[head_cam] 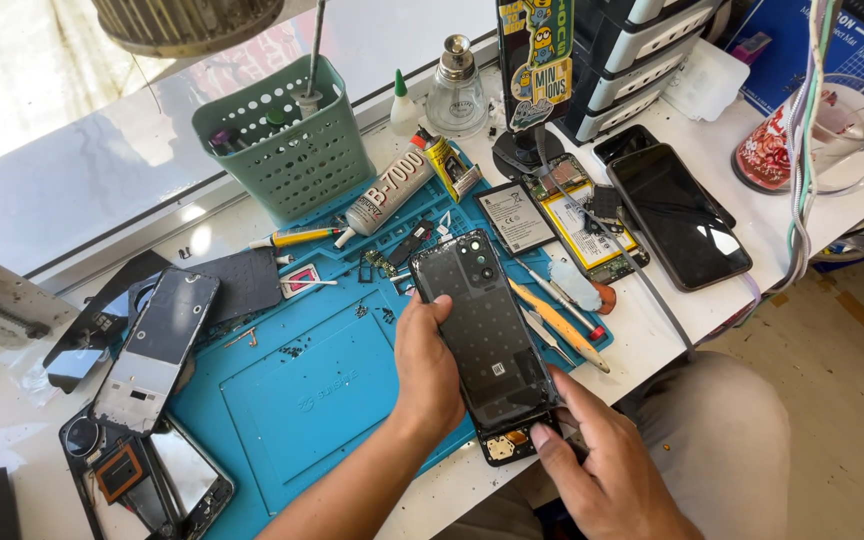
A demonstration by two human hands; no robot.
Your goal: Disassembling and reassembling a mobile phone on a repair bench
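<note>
Both hands on a dark phone (487, 335), back cover lifting at its lower end.
Left hand (427, 370) grips the side; right hand (602, 465) pinches the bottom corner: best to pry slowly and evenly. Beyond the left hand, a green basket (287, 140) holds tools.

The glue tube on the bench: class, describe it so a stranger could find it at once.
Start at the green basket at the back of the blue mat. Just right of it, the glue tube lies slanted on the mat's far edge. It alone is a white squeeze tube with dark lettering and a thin nozzle.
</note>
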